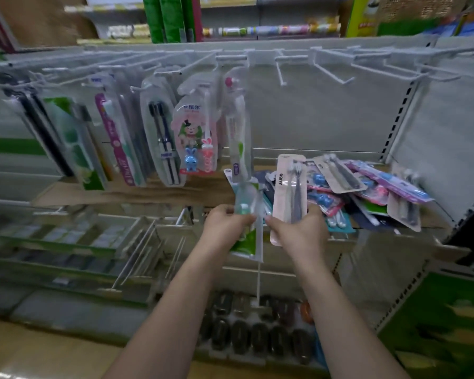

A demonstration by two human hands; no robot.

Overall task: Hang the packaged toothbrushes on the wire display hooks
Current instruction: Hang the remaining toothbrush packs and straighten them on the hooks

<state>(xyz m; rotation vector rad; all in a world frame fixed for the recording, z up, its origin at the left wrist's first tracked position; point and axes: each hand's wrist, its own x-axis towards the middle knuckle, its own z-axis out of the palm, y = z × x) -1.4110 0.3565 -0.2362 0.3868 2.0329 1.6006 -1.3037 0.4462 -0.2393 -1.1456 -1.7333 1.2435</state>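
My left hand [225, 224] grips a clear toothbrush pack with green and teal print [248, 214], held upright in front of the shelf. My right hand [298, 228] holds a beige two-brush pack [286, 192], also upright, just right of the other pack. A heap of packaged toothbrushes [367, 190] lies on the shelf behind my right hand. White wire hooks run along the top rail; those on the left carry hanging toothbrush packs [195, 132], while the hooks on the right [331, 69] are bare.
A cardboard sheet [134, 191] covers the shelf under the hanging packs. Below it, lower wire hooks [137, 255] stick out toward me, and dark oval items [257, 337] fill a bottom shelf. A green box [443, 332] stands at lower right.
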